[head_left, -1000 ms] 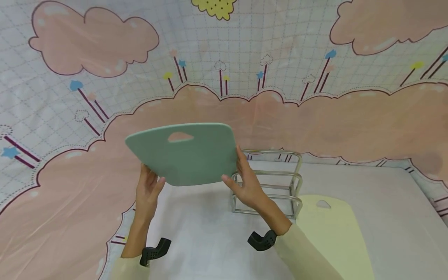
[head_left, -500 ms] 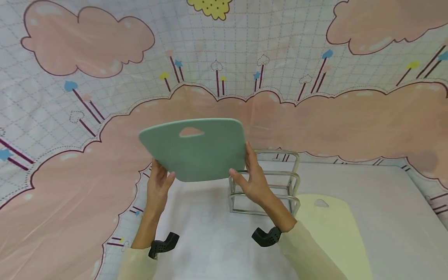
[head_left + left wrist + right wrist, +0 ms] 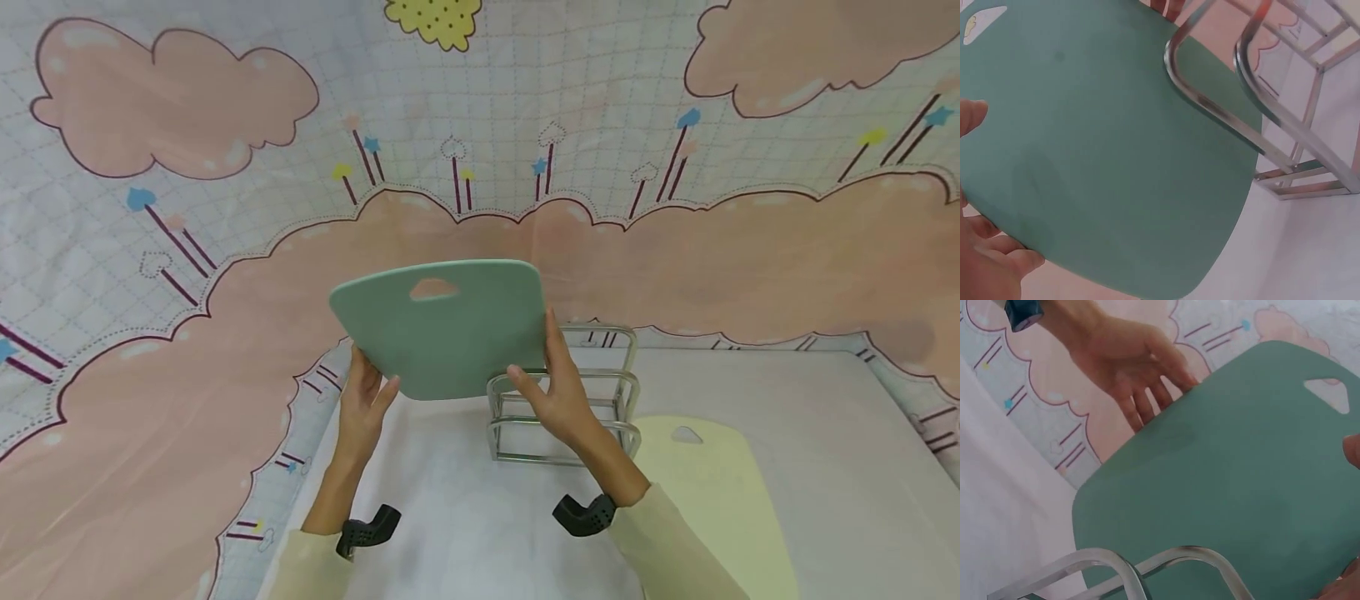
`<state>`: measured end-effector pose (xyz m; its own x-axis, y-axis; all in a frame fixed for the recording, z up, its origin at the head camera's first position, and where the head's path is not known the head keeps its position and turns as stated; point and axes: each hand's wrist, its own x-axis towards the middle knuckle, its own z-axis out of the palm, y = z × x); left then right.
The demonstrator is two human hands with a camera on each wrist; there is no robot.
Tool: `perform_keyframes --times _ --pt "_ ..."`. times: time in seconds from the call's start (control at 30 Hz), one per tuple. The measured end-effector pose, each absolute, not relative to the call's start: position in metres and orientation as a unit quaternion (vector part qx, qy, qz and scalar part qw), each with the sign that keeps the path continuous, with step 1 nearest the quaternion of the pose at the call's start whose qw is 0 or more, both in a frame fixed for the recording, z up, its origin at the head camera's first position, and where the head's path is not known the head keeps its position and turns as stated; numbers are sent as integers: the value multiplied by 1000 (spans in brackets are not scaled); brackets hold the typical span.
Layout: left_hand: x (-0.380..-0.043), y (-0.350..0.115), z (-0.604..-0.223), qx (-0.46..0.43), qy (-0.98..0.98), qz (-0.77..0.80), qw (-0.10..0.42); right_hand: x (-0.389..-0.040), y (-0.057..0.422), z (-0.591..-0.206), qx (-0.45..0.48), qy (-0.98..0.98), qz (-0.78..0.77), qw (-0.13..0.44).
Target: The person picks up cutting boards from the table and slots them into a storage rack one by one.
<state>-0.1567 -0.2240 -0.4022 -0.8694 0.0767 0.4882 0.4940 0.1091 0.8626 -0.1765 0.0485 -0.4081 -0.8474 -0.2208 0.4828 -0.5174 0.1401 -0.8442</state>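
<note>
A green cutting board (image 3: 450,333) with a cut-out handle hole is held up, tilted, above the table in the head view. My left hand (image 3: 362,421) grips its lower left edge, thumb in front and fingers behind. On the opposite side, my right hand (image 3: 562,400) holds the right edge the same way. A silver metal rack (image 3: 626,387) with upright hoops stands on the table behind my right hand. Its hoops overlap the board's lower right corner in the head view. In the left wrist view, a hoop (image 3: 1210,106) crosses in front of the board; contact is unclear.
A pale yellow cutting board (image 3: 712,492) lies flat on the white tabletop (image 3: 832,442), to the right of the rack and partly under my right sleeve. A cloth printed with clouds (image 3: 720,267) hangs behind the table and along its left side.
Both hands have carried the green cutting board to the right, closer to the rack, and its lower right corner now overlaps the hoops. The rack and the yellow board stay put.
</note>
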Motion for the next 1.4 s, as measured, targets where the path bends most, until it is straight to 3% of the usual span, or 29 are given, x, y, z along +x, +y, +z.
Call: perform_keyframes --times 1.4 --pt "-157 -196 -406 -200 -784 -571 136 -156 84 -406 160 -823 532 116"
